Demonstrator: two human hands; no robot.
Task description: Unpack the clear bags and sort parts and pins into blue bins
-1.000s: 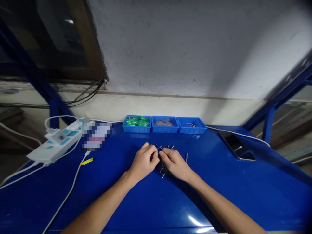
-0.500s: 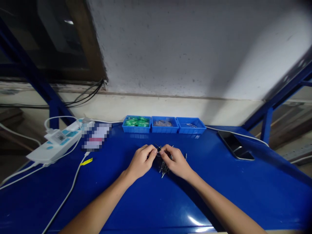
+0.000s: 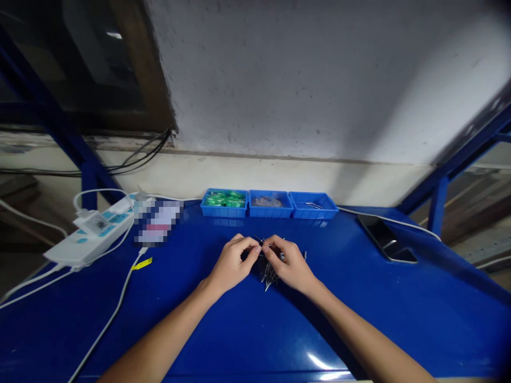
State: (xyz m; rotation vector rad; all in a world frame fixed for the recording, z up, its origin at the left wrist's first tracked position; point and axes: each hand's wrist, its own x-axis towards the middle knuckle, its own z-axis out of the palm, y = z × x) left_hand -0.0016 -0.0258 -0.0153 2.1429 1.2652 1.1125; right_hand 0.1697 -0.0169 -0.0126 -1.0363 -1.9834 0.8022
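My left hand (image 3: 236, 261) is closed in a pinch, thumb against forefinger, over the middle of the blue table (image 3: 223, 330). Facing it, my right hand (image 3: 290, 263) pinches too, and the fingertips of both hands nearly meet. Whatever sits between the fingertips is too small to make out. Under and beside my right hand lies a loose pile of thin metal pins or rods (image 3: 270, 277), partly hidden by that hand. A few more of them stick out behind the fingers and to the right of the hand.
Along the back stand three blue bins: one with green packets (image 3: 225, 199), one with brownish pieces (image 3: 266, 201), one with thin metal tools (image 3: 313, 205). At left are a power strip (image 3: 90, 234), a blurred-out phone-like object (image 3: 159, 223) and cables. A dark phone (image 3: 385, 238) lies right.
The fingertips of both hands have drawn slightly closer together, my left hand shifting a little to the right. Everything else stays as it was.
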